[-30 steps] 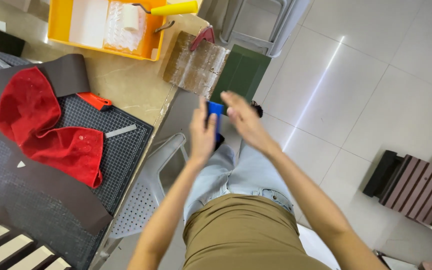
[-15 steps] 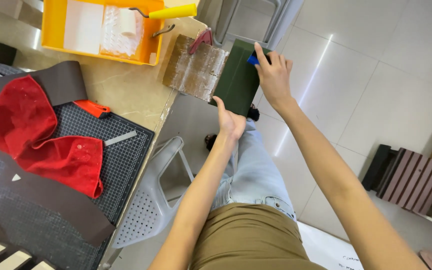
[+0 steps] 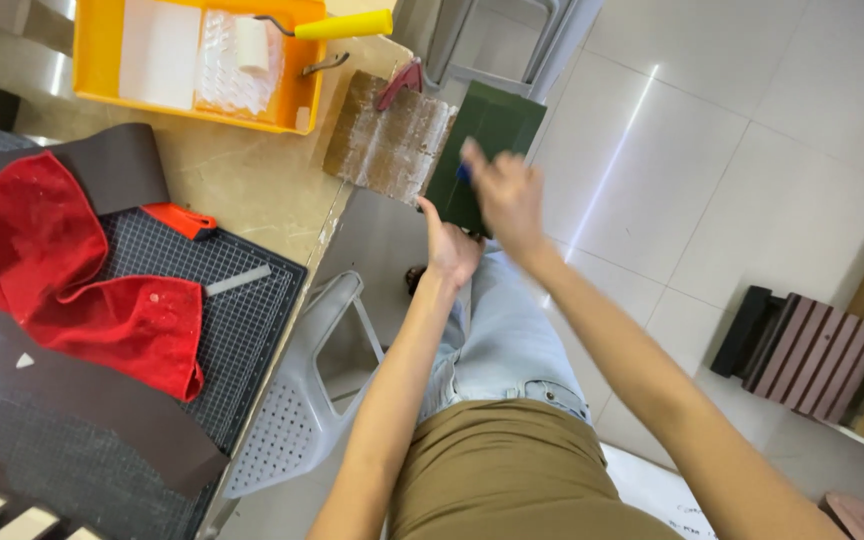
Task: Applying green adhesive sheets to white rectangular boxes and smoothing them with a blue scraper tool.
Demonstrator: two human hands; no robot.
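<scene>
Two hands are raised over the counter's right edge, both at a dark green board [image 3: 487, 150].

Far left of the counter [image 3: 242, 195]: a crumpled red cloth [image 3: 62, 270] lies on a sheet of dark brown material [image 3: 102, 410], which partly covers a black gridded cutting mat [image 3: 242, 330]. A strip of the same brown material [image 3: 117, 165] curls up behind the cloth. Just beside the cloth's upper right sits a small red-orange tool [image 3: 182, 220], and a short grey metal strip [image 3: 237, 280] lies on the mat.

At the far edge, a yellow paint tray [image 3: 97, 60] holds a small white roller [image 3: 252, 45] with a yellow handle [image 3: 337, 25].

Toward the counter's right edge lies a brown slab smeared with whitish residue [image 3: 387, 140], a red-handled tool [image 3: 402, 85] resting at its far end. The green board is touching the slab's right side and overhangs the counter edge, above the floor.

Left hand [image 3: 449, 245]: loosely opened, the thumb raised against the board's near edge; whether it grips is unclear. Right hand [image 3: 507, 195]: clenched on a small blue object [image 3: 464, 172], pressed to the board's face; motion blur hides the fingers.

Below the edge stands a grey perforated plastic chair [image 3: 297, 400]. Far right, on the tiled floor [image 3: 732, 150], lies a stack of dark reddish slats [image 3: 812, 350].
</scene>
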